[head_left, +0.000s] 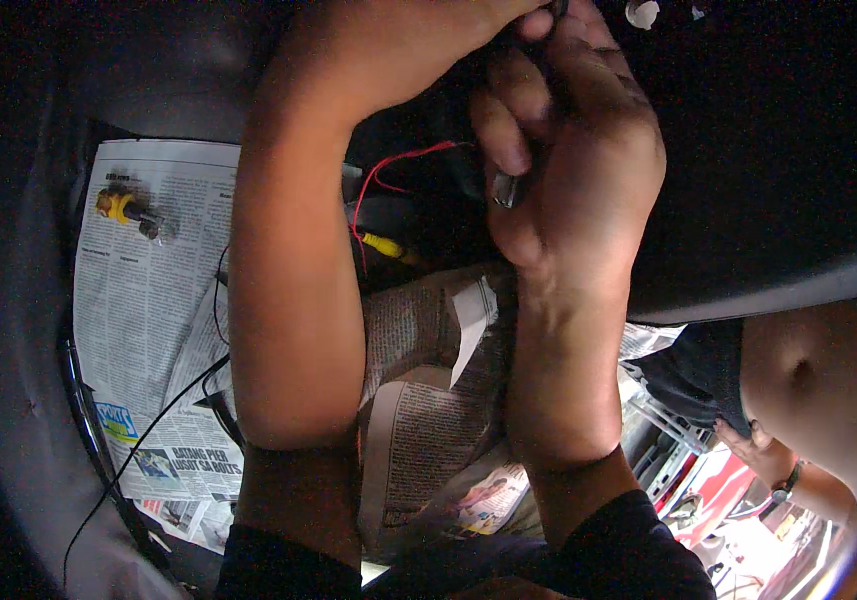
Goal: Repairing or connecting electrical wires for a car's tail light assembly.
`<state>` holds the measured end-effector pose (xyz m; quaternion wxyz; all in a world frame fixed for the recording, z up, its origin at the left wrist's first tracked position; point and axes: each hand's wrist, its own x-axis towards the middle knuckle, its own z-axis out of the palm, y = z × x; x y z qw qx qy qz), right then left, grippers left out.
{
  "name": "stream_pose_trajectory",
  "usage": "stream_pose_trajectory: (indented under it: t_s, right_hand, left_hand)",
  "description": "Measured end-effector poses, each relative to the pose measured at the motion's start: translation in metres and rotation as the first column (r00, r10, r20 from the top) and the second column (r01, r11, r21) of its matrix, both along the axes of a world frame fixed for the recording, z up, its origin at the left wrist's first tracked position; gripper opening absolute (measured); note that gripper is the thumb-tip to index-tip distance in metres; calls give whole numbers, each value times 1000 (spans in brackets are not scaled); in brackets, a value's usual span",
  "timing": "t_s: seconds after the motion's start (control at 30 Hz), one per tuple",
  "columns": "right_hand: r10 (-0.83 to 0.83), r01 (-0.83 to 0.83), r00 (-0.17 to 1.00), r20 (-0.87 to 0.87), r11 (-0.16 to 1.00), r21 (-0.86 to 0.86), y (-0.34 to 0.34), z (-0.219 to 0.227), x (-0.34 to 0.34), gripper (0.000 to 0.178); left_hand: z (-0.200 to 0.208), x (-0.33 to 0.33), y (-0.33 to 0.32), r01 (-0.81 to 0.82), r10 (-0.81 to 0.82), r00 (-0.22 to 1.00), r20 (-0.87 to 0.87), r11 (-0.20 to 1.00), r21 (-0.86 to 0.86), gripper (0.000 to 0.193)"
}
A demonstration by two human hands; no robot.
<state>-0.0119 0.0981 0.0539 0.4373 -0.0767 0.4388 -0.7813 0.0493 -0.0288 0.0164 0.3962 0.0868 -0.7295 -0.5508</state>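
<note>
Both of my arms reach up to the top edge of the head view, where the hands meet. My left hand (418, 45) is partly cut off by the edge; its fingers close in beside a thin dark piece too hidden to name. My right hand (598, 140) has its palm turned toward me and its fingers curled. A small shiny metal piece (505, 190) shows between those fingers and the palm. Below the hands, thin red wires (398, 165) hang loose in the dark space, near a yellow plug-like connector (383, 245).
Newspaper sheets (168, 300) cover the surface at left and between my arms. A yellow-and-black screwdriver-like tool (130, 212) lies on them. A black cable (138, 450) crosses the lower left. Dark curved trim (778, 295) borders the right, beyond which another person (798, 400) shows, with a wristwatch.
</note>
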Motion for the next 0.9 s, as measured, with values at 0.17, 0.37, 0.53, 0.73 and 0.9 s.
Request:
stream_pose_trajectory:
  t_s: [0.17,0.37,0.53,0.73,0.9]
  right_hand:
    - [89,-77,991,96,990,-120,1,-5,-9,29]
    - [207,-146,956,207,950,-275,0,-15,-10,26]
    - [308,-184,912,272,898,-400,0,-24,-14,24]
    - [440,-208,833,335,811,-547,0,-33,-20,22]
    - [474,-239,833,286,774,-587,-1,-50,-35,21]
  left_hand:
    - [-6,-9,5,-176,156,979,-129,971,-163,9]
    - [-5,-5,-4,107,-89,985,-150,987,119,9]
    - [-7,-7,1,16,-8,991,-136,998,58,10]
    - [-13,-10,-7,77,-61,982,-179,993,88,10]
    - [-5,-5,-3,83,-66,991,-116,986,144,10]
